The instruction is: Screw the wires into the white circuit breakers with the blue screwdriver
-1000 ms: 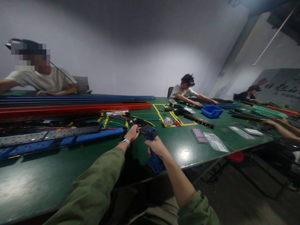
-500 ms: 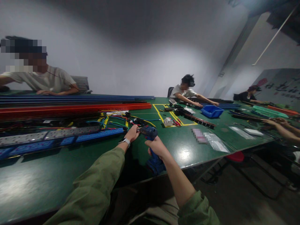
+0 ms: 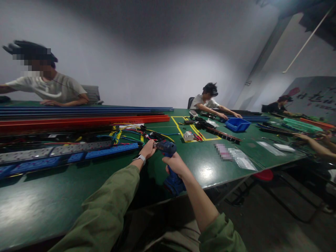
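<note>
The right hand (image 3: 174, 163) is wrapping its grip around a blue-and-black, pistol-shaped power drill (image 3: 168, 148) near the table's (image 3: 204, 168) front edge. Beside a long blue socket strip (image 3: 112, 151), the left hand (image 3: 148, 149) is meeting the drill's tip; I cannot tell whether its grip is pinching anything.

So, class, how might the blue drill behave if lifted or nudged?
The blue drill likely feels heavy for its size, given its bulky base. It looks hard-shelled, so it probably won't flex. Stood on that broad base, it might resist tipping.
</note>
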`<state>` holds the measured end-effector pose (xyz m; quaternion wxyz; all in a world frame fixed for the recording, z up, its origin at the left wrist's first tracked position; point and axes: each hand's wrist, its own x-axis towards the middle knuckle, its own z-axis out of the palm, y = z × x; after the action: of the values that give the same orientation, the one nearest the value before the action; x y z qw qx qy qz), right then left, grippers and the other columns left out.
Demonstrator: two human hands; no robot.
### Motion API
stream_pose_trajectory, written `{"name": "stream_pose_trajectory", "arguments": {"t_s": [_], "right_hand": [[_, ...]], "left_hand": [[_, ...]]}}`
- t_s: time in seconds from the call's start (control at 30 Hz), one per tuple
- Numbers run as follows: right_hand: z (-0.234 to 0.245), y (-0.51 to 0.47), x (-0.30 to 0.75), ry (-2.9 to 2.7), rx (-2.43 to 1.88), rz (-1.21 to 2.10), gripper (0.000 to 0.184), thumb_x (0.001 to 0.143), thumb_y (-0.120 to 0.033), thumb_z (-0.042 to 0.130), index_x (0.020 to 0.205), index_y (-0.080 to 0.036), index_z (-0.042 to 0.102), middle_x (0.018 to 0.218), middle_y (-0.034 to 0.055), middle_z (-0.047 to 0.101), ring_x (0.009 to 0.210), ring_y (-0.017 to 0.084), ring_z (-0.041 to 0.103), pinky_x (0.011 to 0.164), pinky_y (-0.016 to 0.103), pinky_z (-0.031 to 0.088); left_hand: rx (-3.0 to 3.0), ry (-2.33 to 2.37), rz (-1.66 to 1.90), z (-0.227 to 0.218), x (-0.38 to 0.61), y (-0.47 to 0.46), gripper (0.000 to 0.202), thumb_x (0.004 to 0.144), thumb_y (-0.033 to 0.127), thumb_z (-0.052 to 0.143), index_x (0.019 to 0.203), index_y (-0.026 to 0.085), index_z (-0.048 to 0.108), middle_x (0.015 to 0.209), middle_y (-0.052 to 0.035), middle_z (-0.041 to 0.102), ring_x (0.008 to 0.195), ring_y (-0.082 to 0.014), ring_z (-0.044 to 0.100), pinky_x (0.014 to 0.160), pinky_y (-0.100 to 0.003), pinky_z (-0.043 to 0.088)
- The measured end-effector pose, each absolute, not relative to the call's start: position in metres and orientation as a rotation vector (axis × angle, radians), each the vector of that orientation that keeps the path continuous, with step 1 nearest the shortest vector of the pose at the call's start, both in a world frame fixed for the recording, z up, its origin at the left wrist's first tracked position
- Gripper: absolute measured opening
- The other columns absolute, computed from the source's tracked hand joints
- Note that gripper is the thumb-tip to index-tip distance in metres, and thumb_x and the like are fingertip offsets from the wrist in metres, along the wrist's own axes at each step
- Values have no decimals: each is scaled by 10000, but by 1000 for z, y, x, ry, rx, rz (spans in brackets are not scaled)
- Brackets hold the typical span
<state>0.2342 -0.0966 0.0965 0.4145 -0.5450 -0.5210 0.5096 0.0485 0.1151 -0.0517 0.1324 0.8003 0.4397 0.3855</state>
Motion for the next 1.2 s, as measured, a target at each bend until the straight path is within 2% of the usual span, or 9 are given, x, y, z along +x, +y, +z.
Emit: {"name": "stream_pose_trajectory", "arguments": {"t_s": [0.63,1.2], "right_hand": [[94,-95,234,-1309,-1371,1288,284,816,-140,607,1079,-211,530,518,-108,492,354,122,491,396,214,373],[101,-98,233,-1303,-1414,1295,244,815,-141,612,1039,-205,539,505,-114,483,349,113,492,398,202,372]], "left_hand": [[2263,1271,1154,-47,50,109,167,840,185,652,994,195,590,1001,-85,627,909,-232,603,870,-394,506],[2279,1293,1133,-43,50,104,162,851,183,638,1005,197,591,1012,-88,628,935,-237,614,894,-407,523]]}}
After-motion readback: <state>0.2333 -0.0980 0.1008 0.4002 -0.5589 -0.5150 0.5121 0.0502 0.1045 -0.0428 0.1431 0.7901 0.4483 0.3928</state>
